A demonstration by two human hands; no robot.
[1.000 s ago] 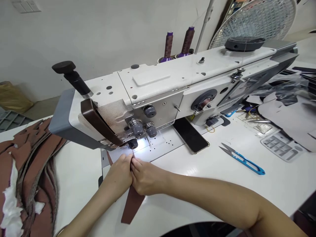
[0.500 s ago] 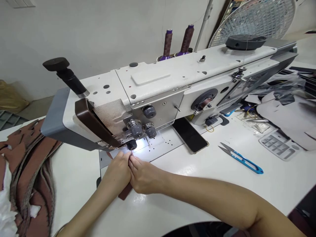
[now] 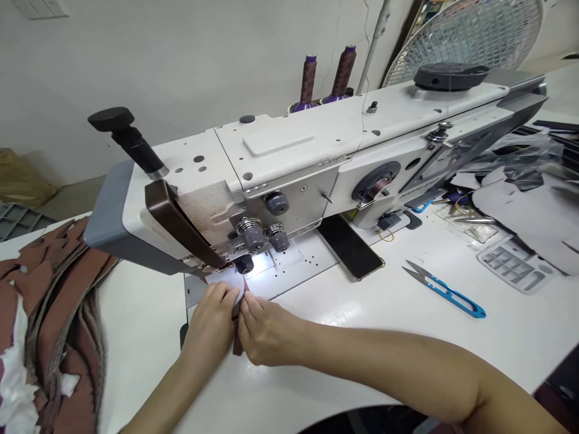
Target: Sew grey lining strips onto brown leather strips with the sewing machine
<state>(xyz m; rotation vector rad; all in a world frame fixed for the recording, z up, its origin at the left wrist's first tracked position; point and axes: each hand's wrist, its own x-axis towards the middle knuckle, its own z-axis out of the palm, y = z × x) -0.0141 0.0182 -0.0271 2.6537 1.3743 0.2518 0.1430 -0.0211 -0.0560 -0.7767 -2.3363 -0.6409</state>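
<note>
A brown material piece (image 3: 237,346) with a pale grey side (image 3: 230,278) lies at the lit needle area of a white sewing machine (image 3: 280,141). My left hand (image 3: 212,319) grips its left side, thumb and fingers pressed on the pale part. Close against it, my right hand (image 3: 266,330) pinches the right edge, fingers curled together. The brown end of the piece hangs out below, between both hands. The needle and presser foot are hidden behind the machine head and its dark knob (image 3: 244,264).
Brown cut pieces (image 3: 58,313) are piled on the left. A phone (image 3: 350,247) lies beside the machine bed, with blue thread snips (image 3: 446,289) to its right. Behind stand brown thread cones (image 3: 308,81) and a fan (image 3: 470,36). Pale scraps (image 3: 525,211) lie far right.
My hands have drawn slightly apart and a little toward me. More of the pale side now shows between them, and the brown end has turned more upright. A loose thread now shows over the machine top.
</note>
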